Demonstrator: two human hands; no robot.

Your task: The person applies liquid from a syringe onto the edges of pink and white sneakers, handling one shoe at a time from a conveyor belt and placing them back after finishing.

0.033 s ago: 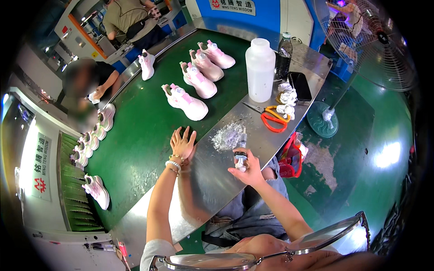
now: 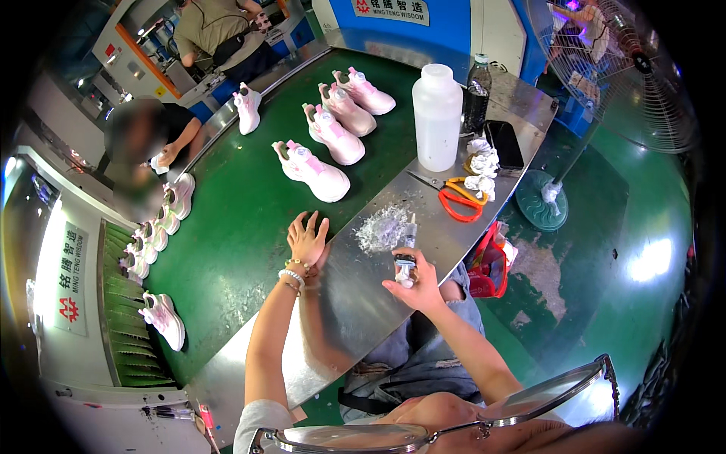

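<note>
Gripping: small bottle is being clenched upright in right hand | left hand is being rested flat, released, beside | risk: tipping onto shavings just beyond, if grip slackens.

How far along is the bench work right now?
Done: a pile of clear scraps lies on the metal bench. In hand: right hand grips a small bottle; left hand rests flat. Left: pink-white shoes wait untouched on the green belt.
</note>
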